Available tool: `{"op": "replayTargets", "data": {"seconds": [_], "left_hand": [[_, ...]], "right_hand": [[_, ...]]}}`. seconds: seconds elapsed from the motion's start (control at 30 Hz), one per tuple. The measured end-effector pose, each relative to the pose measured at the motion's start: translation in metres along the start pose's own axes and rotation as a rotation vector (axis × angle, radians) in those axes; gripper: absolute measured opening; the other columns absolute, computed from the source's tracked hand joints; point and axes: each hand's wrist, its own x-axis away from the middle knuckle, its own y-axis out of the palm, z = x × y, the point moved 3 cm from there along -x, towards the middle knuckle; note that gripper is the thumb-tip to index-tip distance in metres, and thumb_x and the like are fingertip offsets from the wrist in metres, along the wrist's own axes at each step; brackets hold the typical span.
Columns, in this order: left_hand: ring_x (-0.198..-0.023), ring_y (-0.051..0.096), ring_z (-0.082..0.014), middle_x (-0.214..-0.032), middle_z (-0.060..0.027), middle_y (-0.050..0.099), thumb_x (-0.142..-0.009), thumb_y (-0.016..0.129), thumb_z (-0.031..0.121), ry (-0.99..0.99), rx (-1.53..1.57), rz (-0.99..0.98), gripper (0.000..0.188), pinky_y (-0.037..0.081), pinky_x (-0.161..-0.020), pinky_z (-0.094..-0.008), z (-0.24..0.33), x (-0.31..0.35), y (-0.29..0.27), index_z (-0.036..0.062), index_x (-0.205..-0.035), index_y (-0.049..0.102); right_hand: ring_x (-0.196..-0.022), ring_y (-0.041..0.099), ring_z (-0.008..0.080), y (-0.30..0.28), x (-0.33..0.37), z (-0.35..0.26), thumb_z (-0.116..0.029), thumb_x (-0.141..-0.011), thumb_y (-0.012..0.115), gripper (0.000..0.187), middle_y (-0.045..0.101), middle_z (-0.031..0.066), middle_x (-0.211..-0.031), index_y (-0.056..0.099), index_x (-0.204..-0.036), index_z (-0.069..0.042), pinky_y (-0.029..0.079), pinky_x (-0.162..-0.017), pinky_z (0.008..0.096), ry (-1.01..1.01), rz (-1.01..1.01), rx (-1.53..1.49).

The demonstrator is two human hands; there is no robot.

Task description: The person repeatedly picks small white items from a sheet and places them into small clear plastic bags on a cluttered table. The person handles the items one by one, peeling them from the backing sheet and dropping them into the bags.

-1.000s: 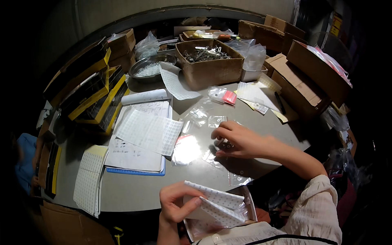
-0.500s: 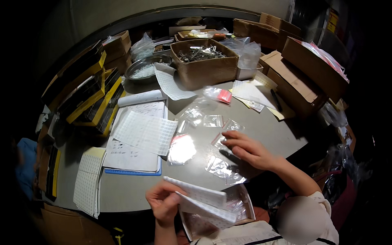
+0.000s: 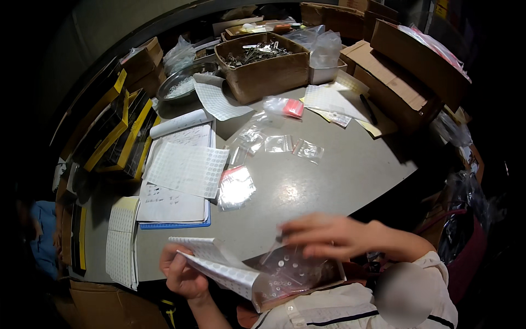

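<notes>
My left hand (image 3: 183,274) pinches a folded sheet of round stickers (image 3: 222,270) at its left edge, over the near edge of the table. Part of the sheet covers an open box (image 3: 333,274) at my lap. Inside the box lie clear zip bags (image 3: 287,271) bearing small white round marks. My right hand (image 3: 326,236) is above the box, its fingers smeared by motion. Clear plastic is close to its fingertips, but whether the fingers grip it I cannot tell. Farther off on the table are several small clear zip bags (image 3: 308,150) and a shiny stack of red-edged bags (image 3: 236,187).
A sticker sheet (image 3: 189,167) lies on an open notebook (image 3: 172,205) at the left. Black-and-yellow boxes (image 3: 118,134) are piled beyond it. At the back stand a carton of metal parts (image 3: 263,74) and a metal bowl (image 3: 183,85). A black pen (image 3: 368,108) rests on papers.
My right hand has come from the table toward me, over the box. The near-right zip bags have left the tabletop, and more bags show in the box. My left hand and sheet have shifted left.
</notes>
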Motion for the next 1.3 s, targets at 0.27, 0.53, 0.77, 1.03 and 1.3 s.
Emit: {"op": "replayTargets", "data": {"seconds": [0.27, 0.53, 0.77, 1.03, 1.3], "left_hand": [[-0.081, 0.061, -0.0187, -0.082, -0.0107, 0.065, -0.083, 0.064, 0.017, 0.026, -0.026, -0.006, 0.019, 0.046, -0.080, -0.0288, 0.003, -0.005, 0.007, -0.0024, -0.083, 0.064], [-0.084, 0.061, -0.0160, -0.087, -0.0078, 0.065, -0.089, 0.065, 0.011, -0.029, -0.056, -0.081, 0.013, 0.047, -0.083, -0.0283, 0.004, 0.000, 0.008, -0.0009, -0.093, 0.064], [-0.081, 0.066, -0.0126, -0.093, -0.0103, 0.076, -0.091, 0.069, 0.006, -0.044, -0.299, -0.180, 0.014, 0.049, -0.079, -0.0252, -0.002, 0.005, 0.039, -0.0049, -0.099, 0.073], [-0.085, 0.071, -0.0162, -0.096, -0.0109, 0.079, -0.090, 0.075, -0.001, 0.147, -0.726, -0.473, 0.012, 0.054, -0.079, -0.0280, -0.006, 0.010, 0.094, -0.0034, -0.100, 0.079], [-0.069, 0.069, -0.0215, -0.084, -0.0131, 0.075, -0.086, 0.077, -0.001, 0.301, -0.827, -0.520, 0.010, 0.051, -0.061, -0.0305, -0.013, 0.002, 0.104, -0.0003, -0.096, 0.078]], "right_hand": [[-0.156, 0.030, 0.0420, -0.060, 0.005, 0.078, -0.057, -0.103, 0.058, 0.086, 0.033, 0.0270, -0.166, 0.035, -0.159, 0.004, 0.022, -0.128, 0.0499, 0.393, 0.015, 0.800], [-0.140, 0.053, 0.0393, 0.008, 0.021, -0.001, -0.044, -0.099, 0.070, 0.061, 0.054, 0.0225, -0.153, 0.061, -0.141, 0.000, 0.039, -0.118, 0.0540, -0.095, -0.141, 0.221], [-0.116, 0.068, 0.0363, -0.018, 0.009, -0.012, -0.006, -0.090, 0.074, 0.026, 0.071, 0.0212, -0.124, 0.072, -0.113, 0.005, 0.053, -0.102, 0.0459, -0.120, 0.113, -0.063], [-0.104, 0.061, 0.0395, -0.027, -0.071, -0.023, -0.008, -0.086, 0.072, 0.021, 0.064, 0.0172, -0.104, 0.065, -0.105, -0.002, 0.049, -0.091, 0.0476, -0.007, 0.256, 0.309], [-0.092, 0.060, 0.0374, -0.015, -0.087, -0.008, -0.007, -0.082, 0.072, 0.023, 0.059, 0.0162, -0.095, 0.059, -0.100, -0.001, 0.050, -0.082, 0.0442, 0.020, 0.134, 0.542]]}}
